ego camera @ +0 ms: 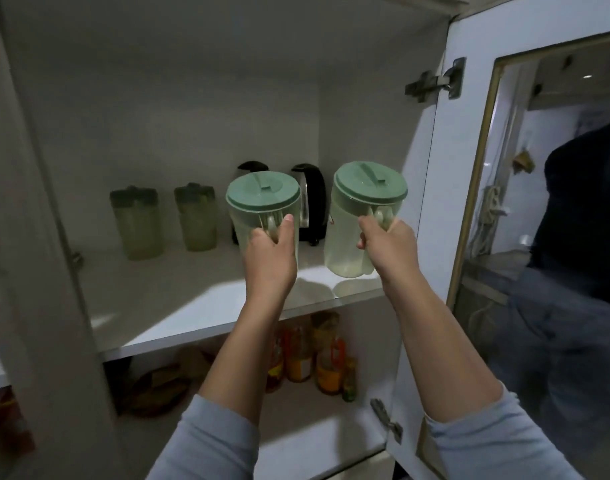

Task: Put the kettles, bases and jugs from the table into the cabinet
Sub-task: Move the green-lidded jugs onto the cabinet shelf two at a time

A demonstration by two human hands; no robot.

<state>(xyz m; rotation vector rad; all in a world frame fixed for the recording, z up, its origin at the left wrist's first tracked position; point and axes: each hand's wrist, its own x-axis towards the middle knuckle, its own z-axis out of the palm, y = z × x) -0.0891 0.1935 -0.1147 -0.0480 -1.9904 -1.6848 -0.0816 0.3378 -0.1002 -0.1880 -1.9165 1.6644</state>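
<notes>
my left hand (270, 249) is curled tight round the pale handle of a translucent plastic jug with a round green lid (263, 209), thumb up along the handle's right side. i hold this jug upright, lifted above the white upper shelf (178, 306) of the open cabinet, roughly over its middle. my right hand (386, 247) is clamped on the handle of a second translucent jug with the same green lid (360, 220), fingers wrapped round the grip. this one tilts a little, its base hanging clear over the shelf's front right edge, and its shadow falls on the board below.

just behind the two jugs, at the back of the shelf, stands a black and steel electric kettle (312, 202), seen in the gap between them. a second black kettle top (253, 166) peeks over the left jug's lid; its body is hidden. further left, well apart from my hands, two more translucent jugs with dark green lids stand side by side, the nearer one (196, 216) and the far left one (137, 223).

both my forearms reach up out of grey-blue sleeves (213, 441). on the lower shelf, bottles with orange and yellow labels (317, 358) stand clustered. the white cabinet door with its glass pane (469, 140) hangs open to my right.
</notes>
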